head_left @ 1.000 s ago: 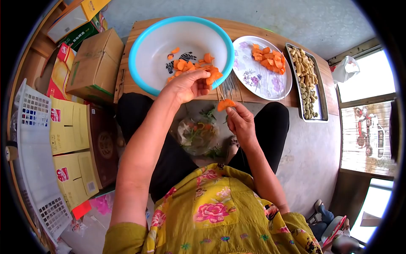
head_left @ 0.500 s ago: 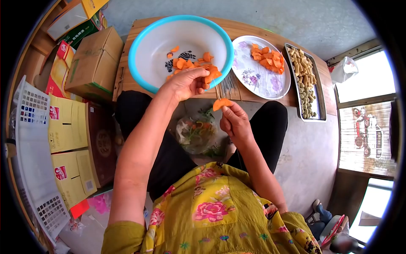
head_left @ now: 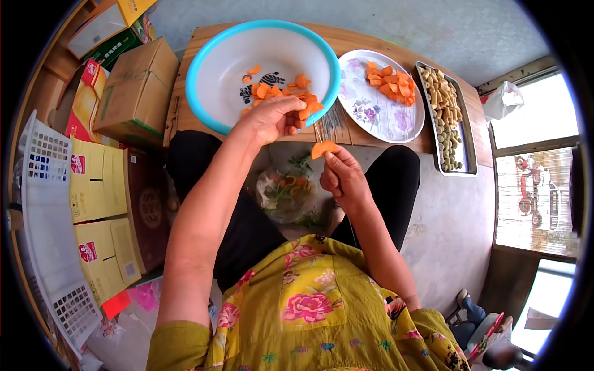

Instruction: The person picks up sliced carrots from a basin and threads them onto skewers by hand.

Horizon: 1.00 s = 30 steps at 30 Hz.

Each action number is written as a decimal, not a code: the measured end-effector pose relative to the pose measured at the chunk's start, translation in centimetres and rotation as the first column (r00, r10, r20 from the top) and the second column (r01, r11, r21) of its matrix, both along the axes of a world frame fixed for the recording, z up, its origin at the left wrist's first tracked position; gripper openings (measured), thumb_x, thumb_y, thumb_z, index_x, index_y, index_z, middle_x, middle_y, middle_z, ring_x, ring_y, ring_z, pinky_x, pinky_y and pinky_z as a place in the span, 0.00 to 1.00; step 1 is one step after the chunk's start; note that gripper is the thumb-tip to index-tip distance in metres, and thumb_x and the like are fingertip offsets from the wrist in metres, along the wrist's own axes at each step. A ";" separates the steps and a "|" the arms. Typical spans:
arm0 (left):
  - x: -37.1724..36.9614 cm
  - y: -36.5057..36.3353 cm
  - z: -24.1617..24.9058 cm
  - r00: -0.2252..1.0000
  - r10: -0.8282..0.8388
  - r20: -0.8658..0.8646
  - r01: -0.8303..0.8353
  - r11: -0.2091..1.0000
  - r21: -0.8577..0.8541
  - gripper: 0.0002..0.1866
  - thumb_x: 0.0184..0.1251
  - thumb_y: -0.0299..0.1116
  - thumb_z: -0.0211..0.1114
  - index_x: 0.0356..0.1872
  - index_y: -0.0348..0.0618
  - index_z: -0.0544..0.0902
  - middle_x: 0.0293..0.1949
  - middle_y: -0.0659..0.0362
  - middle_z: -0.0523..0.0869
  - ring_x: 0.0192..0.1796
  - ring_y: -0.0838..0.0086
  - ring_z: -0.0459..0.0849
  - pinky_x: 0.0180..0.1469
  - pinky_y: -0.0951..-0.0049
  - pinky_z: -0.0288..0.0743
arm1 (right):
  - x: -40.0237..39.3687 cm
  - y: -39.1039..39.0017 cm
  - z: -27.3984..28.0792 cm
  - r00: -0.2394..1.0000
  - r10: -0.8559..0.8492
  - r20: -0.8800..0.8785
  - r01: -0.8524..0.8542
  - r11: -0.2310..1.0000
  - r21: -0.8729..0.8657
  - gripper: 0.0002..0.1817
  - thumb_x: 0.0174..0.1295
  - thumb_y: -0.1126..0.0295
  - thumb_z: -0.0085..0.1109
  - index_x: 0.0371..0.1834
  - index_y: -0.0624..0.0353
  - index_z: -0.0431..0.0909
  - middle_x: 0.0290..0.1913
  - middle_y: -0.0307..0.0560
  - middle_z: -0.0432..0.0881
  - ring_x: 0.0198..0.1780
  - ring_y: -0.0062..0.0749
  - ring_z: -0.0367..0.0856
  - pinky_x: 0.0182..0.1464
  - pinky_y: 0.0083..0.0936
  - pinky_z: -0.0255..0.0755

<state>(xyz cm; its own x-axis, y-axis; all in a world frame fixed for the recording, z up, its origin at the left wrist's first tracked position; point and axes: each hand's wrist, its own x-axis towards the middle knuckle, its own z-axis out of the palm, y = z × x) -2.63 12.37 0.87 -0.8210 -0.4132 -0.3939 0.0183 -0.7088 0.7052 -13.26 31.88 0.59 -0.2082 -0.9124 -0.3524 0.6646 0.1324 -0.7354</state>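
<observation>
My left hand [head_left: 276,119] is closed over the near rim of the basin, with a few orange carrot slices [head_left: 311,107] pinched at its fingertips. Lower and to the right, my right hand [head_left: 346,179] grips a single half-round carrot slice [head_left: 323,149] between thumb and finger. A thin line like a skewer runs down below this hand. More carrot pieces [head_left: 265,91] lie in the white basin [head_left: 241,49] with the turquoise rim. Thin metal skewers [head_left: 335,122] are spread on the table edge just beyond the hands.
A floral plate [head_left: 354,65] holds skewered carrot pieces [head_left: 391,83]. Right of it, a metal tray [head_left: 469,148] carries tan and greenish pieces on the wooden table [head_left: 362,46]. A plastic bag of scraps [head_left: 286,195] sits below between the knees. Cardboard boxes [head_left: 133,93] stand at left.
Both hands keep almost the same place and grip. The slice in my right hand has turned slightly and risen a little. The view has shifted slightly.
</observation>
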 end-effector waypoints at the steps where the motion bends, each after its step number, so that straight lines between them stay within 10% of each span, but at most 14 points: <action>1: 0.1 0.0 0.0 1.000 0.003 0.002 -0.003 1.000 0.001 0.05 0.62 0.32 0.63 0.33 0.44 0.78 0.27 0.61 0.82 0.27 0.77 0.80 0.23 0.82 0.70 | 0.1 0.0 0.2 0.997 -0.005 -0.078 0.007 1.000 0.027 0.07 0.70 0.67 0.48 0.40 0.57 0.75 0.12 0.30 0.63 0.10 0.14 0.54 0.16 0.14 0.51; 6: -0.4 0.9 -0.9 0.993 -0.114 0.012 0.114 0.993 -0.012 0.05 0.63 0.34 0.62 0.33 0.45 0.79 0.27 0.63 0.82 0.27 0.79 0.79 0.24 0.83 0.70 | 0.0 -0.4 0.9 0.997 0.004 0.077 -0.001 0.999 -0.039 0.07 0.70 0.68 0.48 0.40 0.57 0.74 0.13 0.31 0.64 0.11 0.15 0.54 0.16 0.15 0.52; 22: -0.6 1.1 -1.4 0.984 -0.176 0.023 0.177 0.973 -0.149 0.06 0.63 0.37 0.62 0.33 0.46 0.79 0.25 0.66 0.79 0.24 0.83 0.76 0.22 0.82 0.67 | -0.2 -2.0 0.9 0.969 -0.055 -0.240 0.061 0.998 0.018 0.07 0.69 0.67 0.50 0.41 0.59 0.74 0.13 0.31 0.64 0.11 0.14 0.56 0.15 0.13 0.50; 30: -0.2 0.3 -0.9 0.992 -0.004 0.128 0.037 0.964 -0.262 0.10 0.65 0.37 0.61 0.41 0.42 0.80 0.28 0.64 0.80 0.25 0.82 0.77 0.23 0.82 0.68 | -1.2 -0.5 -0.1 0.987 -0.090 -0.135 0.095 0.995 0.030 0.07 0.70 0.67 0.48 0.41 0.57 0.73 0.14 0.31 0.62 0.13 0.14 0.56 0.16 0.13 0.48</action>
